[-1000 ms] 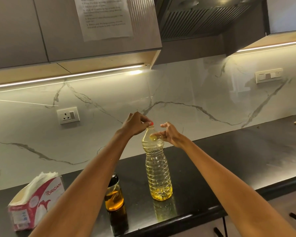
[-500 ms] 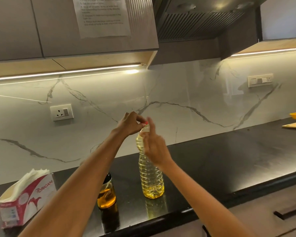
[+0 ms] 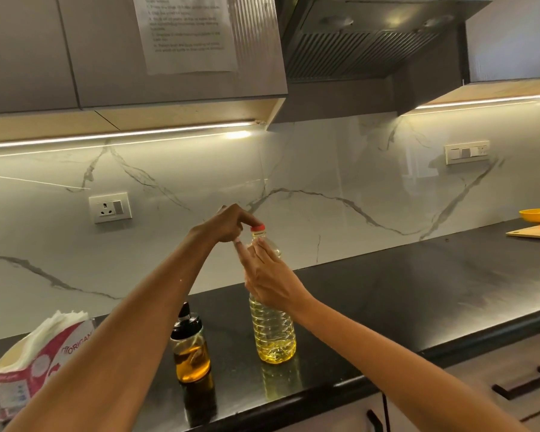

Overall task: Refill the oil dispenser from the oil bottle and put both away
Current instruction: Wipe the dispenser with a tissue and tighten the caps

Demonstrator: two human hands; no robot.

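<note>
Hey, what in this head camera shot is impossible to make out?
- Paper on the cabinet: print too blurred, top cut by the edge.
- Oil bottle shoulder: behind the right hand.
- Whether the red cap is loose: left hand covers it.
- Dispenser left side: behind the left forearm.
- Yellow bowl: cut by the right edge.

A glossy black bench (image 3: 402,294) carries a clear oil bottle (image 3: 273,338) near its front edge, a dark-capped oil dispenser (image 3: 191,353) just beside it, a tissue pack (image 3: 38,360) at the left end, and a cutting board (image 3: 532,233) at the far right.
</note>
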